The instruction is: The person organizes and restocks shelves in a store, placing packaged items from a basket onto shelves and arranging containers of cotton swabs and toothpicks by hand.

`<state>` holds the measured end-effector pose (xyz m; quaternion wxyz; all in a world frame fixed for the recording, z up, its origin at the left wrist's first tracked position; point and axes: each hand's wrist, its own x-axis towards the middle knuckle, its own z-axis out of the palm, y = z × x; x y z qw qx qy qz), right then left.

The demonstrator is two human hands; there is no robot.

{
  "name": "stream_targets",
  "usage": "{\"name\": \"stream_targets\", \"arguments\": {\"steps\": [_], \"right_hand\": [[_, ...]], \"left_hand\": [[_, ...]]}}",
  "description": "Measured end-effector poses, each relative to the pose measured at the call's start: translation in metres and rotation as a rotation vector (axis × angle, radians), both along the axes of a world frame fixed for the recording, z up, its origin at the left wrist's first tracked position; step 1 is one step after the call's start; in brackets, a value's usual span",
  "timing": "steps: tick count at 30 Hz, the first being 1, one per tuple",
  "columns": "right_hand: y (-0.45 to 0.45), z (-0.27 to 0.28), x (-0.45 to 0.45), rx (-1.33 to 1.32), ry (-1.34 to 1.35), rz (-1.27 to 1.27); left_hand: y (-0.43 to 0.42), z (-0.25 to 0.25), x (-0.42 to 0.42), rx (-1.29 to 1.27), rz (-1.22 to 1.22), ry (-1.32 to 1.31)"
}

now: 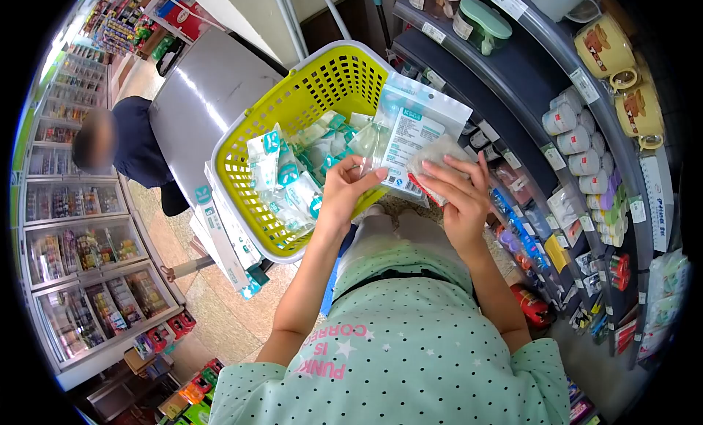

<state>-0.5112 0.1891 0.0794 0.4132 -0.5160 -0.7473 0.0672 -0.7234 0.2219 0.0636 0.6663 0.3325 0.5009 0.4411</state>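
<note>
My left hand (350,190) pinches the lower left edge of a clear and white plastic packet (416,124) with a teal label and small print. My right hand (460,194) has its fingers bent over a grey, cloth-like pad (433,152) with a red edge, pressed against the packet's lower right part. Both hands are in front of my body, at the right side of a yellow-green basket (344,72) with a pale rim. Several similar teal-and-white packets (293,168) lie loose inside it.
Shelves (505,66) curve along the right, holding mugs (604,47), lidded containers (480,28) and rolls. A grey table (209,95) stands left of the basket, with a person in dark clothing (139,143) beside it. Glass-fronted cabinets (80,256) line the far left.
</note>
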Motion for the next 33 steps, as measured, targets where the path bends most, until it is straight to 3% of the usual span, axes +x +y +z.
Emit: {"name": "stream_targets", "arguments": {"steps": [5, 11, 29, 33], "right_hand": [[-0.002, -0.002, -0.001, -0.002, 0.010, -0.011], [-0.003, -0.008, -0.001, -0.015, 0.032, -0.032], [0.001, -0.008, -0.001, -0.067, 0.088, -0.020], [0.001, -0.009, 0.000, -0.067, 0.104, -0.007]], "left_hand": [[-0.002, 0.003, 0.001, 0.025, -0.004, 0.024], [-0.002, -0.004, -0.002, 0.127, -0.003, 0.272], [-0.011, -0.007, 0.003, 0.341, 0.022, 0.643], [-0.014, -0.006, 0.016, 0.180, 0.098, 0.261]]}}
